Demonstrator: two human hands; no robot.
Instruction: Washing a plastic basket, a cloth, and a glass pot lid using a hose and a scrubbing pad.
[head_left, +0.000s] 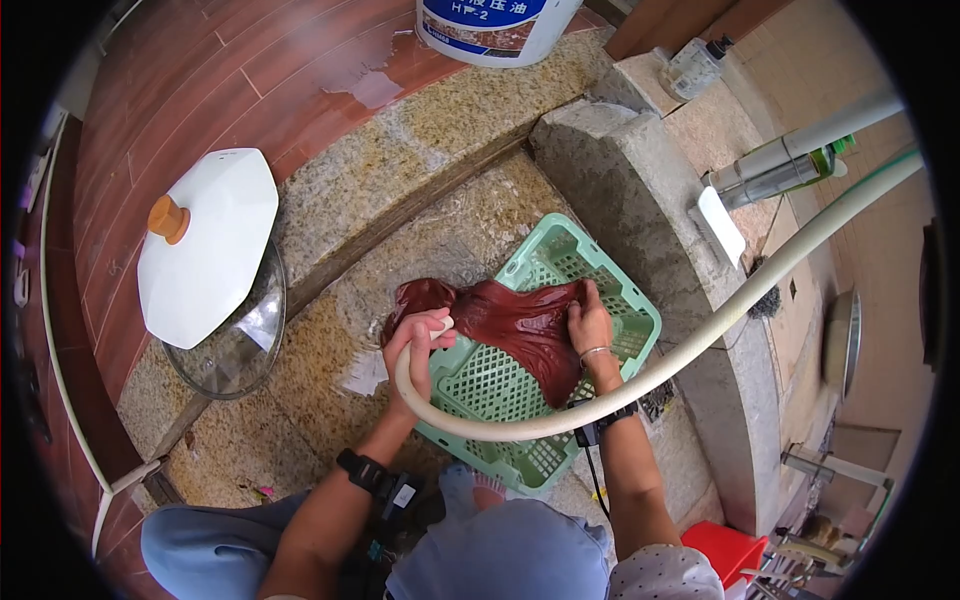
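My left hand (417, 341) grips the end of a cream-coloured hose (517, 430), which loops below both hands and runs off to the upper right. Wet dark red material, perhaps cloth (510, 315), lies across a green perforated plastic basket (649, 330) and past its left side. The hose end is against this material near my left fingers. With its fingers closed on the material's right edge, my right hand (589, 322) is over the basket. Part of the basket is hidden under the material and hose.
An octagonal white lid with a wooden knob (217, 247) rests on a glass lid (225, 375) at left. A white bucket (495, 34) stands beyond the stone step. To the right, a concrete ledge (645, 202) bears a pump bottle (694, 67) and a white-backed brush (721, 225). A red container (720, 551) is lower right.
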